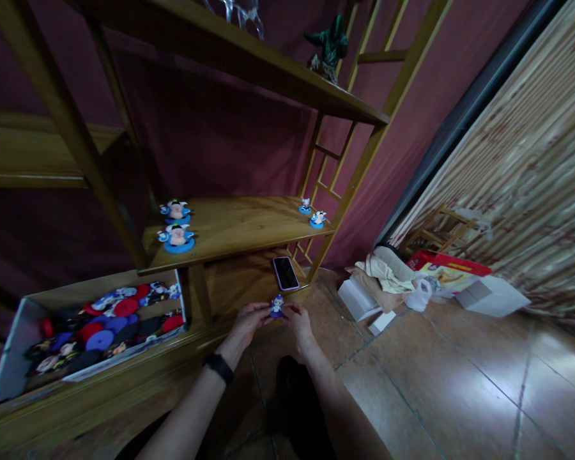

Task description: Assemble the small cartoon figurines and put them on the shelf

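My left hand [249, 321] and my right hand [298, 319] meet low in front of a wooden shelf unit, both pinching one small blue figurine [276, 306] between their fingertips. A black band sits on my left wrist. Just beyond the figurine a smartphone [285, 273] lies flat on the bottom shelf board. On the middle shelf [239, 227] stand two pink-and-blue figurines [176, 234] at the left end and two smaller ones [312, 214] at the right end.
A cardboard box [26, 306] full of several red, blue and black figurines sits low at the left. White boxes [361, 299], cloth, a plastic bag and a red package [448, 268] lie on the tiled floor at right. A green statuette [329, 45] stands on the top shelf.
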`<action>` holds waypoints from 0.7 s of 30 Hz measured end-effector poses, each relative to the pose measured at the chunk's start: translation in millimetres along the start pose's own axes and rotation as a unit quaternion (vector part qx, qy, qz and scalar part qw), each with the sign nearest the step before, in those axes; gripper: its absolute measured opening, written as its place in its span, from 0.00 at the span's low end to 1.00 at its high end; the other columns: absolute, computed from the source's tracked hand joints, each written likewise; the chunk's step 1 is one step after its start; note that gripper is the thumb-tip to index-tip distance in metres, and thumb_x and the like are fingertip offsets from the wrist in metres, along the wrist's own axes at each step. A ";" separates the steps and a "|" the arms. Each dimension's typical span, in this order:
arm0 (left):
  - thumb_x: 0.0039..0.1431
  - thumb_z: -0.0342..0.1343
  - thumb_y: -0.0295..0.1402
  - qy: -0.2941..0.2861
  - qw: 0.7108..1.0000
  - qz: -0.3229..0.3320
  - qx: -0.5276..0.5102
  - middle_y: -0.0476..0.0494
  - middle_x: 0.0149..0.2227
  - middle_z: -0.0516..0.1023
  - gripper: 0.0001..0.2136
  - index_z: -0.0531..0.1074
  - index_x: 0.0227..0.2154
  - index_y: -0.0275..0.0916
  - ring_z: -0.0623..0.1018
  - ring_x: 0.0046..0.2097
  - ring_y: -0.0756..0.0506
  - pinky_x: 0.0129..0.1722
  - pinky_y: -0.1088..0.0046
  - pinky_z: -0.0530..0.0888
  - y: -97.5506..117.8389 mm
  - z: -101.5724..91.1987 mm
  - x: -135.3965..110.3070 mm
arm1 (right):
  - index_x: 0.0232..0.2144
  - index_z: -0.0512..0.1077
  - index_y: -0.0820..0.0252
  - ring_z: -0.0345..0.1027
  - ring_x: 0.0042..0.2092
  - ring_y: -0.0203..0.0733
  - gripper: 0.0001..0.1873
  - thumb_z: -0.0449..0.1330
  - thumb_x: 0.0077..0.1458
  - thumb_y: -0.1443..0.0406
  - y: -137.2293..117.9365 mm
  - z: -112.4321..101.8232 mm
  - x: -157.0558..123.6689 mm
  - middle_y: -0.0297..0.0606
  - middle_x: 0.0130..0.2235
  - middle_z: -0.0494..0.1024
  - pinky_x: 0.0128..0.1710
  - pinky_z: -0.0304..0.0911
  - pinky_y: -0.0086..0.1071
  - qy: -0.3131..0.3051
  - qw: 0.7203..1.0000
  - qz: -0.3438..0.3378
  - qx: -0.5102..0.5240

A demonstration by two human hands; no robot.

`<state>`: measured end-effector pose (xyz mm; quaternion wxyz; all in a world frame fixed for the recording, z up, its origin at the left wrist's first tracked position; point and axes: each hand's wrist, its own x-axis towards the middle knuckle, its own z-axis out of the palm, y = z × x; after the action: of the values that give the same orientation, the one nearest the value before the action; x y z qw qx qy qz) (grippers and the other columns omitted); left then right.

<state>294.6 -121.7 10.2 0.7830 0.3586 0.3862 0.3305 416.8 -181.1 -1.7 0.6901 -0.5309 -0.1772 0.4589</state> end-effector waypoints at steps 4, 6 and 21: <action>0.41 0.66 0.24 0.004 1.000 0.000 0.005 0.38 0.31 0.81 0.09 0.77 0.30 0.31 0.79 0.32 0.46 0.36 0.72 0.75 0.4 0.0 -1.3 | 0.22 0.71 0.61 0.68 0.28 0.35 0.11 0.66 0.34 0.62 2.0 0.0 0.9 0.33 0.24 0.74 0.31 0.65 0.30 -0.004 1.000 -0.004 -0.007; 0.41 0.66 0.25 0.005 1.000 0.004 0.009 0.39 0.31 0.81 0.09 0.78 0.30 0.31 0.79 0.32 0.46 0.36 0.73 0.75 0.2 0.5 -1.4 | 0.22 0.71 0.61 0.68 0.28 0.36 0.11 0.66 0.34 0.62 1.9 0.0 0.8 0.33 0.25 0.74 0.32 0.65 0.30 -0.008 1.000 -0.004 -0.008; 0.38 0.67 0.24 0.043 0.999 -0.004 0.004 0.39 0.29 0.80 0.10 0.76 0.28 0.31 0.79 0.30 0.47 0.34 0.72 0.75 -5.5 2.2 4.5 | 0.22 0.70 0.61 0.67 0.28 0.36 0.12 0.66 0.33 0.61 -0.8 1.7 -4.2 0.32 0.25 0.73 0.31 0.64 0.30 -0.008 1.000 -0.014 -0.013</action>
<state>299.9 -121.7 5.1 0.7653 0.3456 0.4228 0.3407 413.8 -183.6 0.7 0.6880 -0.5338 -0.1958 0.4509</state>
